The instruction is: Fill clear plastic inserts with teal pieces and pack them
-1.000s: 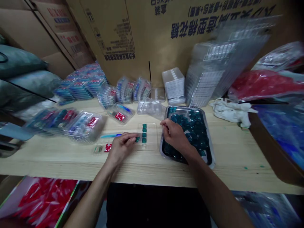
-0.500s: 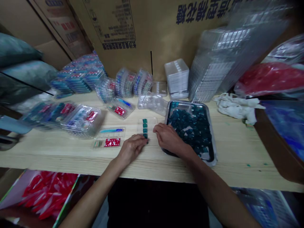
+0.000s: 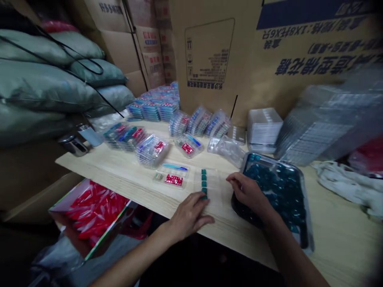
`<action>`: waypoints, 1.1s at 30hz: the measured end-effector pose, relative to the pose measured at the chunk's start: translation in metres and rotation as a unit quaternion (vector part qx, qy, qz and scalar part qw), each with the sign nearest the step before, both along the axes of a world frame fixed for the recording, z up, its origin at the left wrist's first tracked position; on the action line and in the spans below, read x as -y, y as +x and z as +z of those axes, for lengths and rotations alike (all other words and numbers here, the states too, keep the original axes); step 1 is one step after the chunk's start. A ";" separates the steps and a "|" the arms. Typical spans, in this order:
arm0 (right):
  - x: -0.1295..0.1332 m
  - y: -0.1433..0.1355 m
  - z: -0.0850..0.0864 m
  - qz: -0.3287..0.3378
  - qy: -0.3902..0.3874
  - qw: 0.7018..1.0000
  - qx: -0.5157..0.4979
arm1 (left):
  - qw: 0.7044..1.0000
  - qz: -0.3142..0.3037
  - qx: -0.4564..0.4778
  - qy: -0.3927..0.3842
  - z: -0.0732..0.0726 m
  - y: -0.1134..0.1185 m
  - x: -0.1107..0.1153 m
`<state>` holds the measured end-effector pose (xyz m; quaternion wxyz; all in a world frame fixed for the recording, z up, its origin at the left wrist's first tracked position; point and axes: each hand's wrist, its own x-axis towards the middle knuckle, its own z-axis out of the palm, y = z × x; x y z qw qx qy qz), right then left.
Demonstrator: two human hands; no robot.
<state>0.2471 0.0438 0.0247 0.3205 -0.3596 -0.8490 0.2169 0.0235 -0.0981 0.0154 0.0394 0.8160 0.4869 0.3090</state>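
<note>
A column of small dark green pieces (image 3: 204, 178) lies in a clear plastic tray (image 3: 214, 185) on the table. My left hand (image 3: 191, 213) has its fingertips on the lowest piece, thumb apart from the fingers. My right hand (image 3: 247, 193) is between the clear tray and a metal tray (image 3: 309, 223) full of dark green pieces; its fingers are pinched together, and what they hold, if anything, is too small to make out. Left of the clear tray is a filled clear case with a blue pen (image 3: 175, 167) and a red patterned packet (image 3: 174, 180).
Filled clear cases (image 3: 152, 150) are stacked at the left and back. Empty plastic trays (image 3: 308, 123) and a white cloth (image 3: 344, 183) stand at the right. Below the table's left edge is a box of red packets (image 3: 95, 211). A large carton (image 3: 209, 48) stands behind.
The view has swung left, so the table appears further right. My left thumb has spread away from the fingers, which still touch the lowest green piece. My right hand has drawn back from the clear tray's edge.
</note>
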 end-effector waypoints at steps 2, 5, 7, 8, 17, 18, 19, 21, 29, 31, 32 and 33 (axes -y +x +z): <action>0.007 -0.002 0.017 -0.003 0.005 1.000 0.000 | 0.999 -0.005 -0.034 -0.005 0.001 -0.005 0.023; 0.025 -0.010 0.039 0.015 0.004 1.000 0.014 | 0.997 -0.036 -0.066 -0.017 0.002 -0.011 0.048; 0.039 -0.014 0.044 0.028 0.001 0.999 0.021 | 0.994 -0.062 -0.085 -0.014 0.002 -0.015 0.057; 0.046 -0.014 0.042 0.033 0.002 0.999 0.025 | 0.993 -0.071 -0.091 -0.007 0.003 -0.016 0.060; 0.077 -0.012 0.019 0.147 0.083 0.979 0.115 | 0.984 -0.047 -0.043 0.165 0.028 -0.042 0.025; 0.077 -0.019 0.023 0.150 0.091 0.977 0.123 | 0.982 -0.040 -0.029 0.183 0.031 -0.046 0.017; 0.076 -0.028 0.027 0.145 0.099 0.976 0.130 | 0.980 -0.035 -0.017 0.195 0.035 -0.049 0.008; 0.070 -0.049 0.037 0.123 0.108 0.977 0.134 | 0.978 -0.033 -0.001 0.204 0.044 -0.057 -0.007; -0.004 -0.151 0.099 0.113 -0.033 0.993 -0.030 | 0.965 0.148 0.114 0.182 0.115 -0.148 -0.051; -0.026 -0.193 0.108 0.118 -0.178 0.964 -0.160 | 0.931 0.265 0.209 0.142 0.123 -0.188 -0.067; -0.035 -0.215 0.109 0.102 -0.264 0.931 -0.231 | 0.911 0.316 0.240 0.112 0.124 -0.207 -0.076; -0.043 -0.237 0.108 0.078 -0.345 0.888 -0.294 | 0.897 0.354 0.253 0.077 0.123 -0.225 -0.084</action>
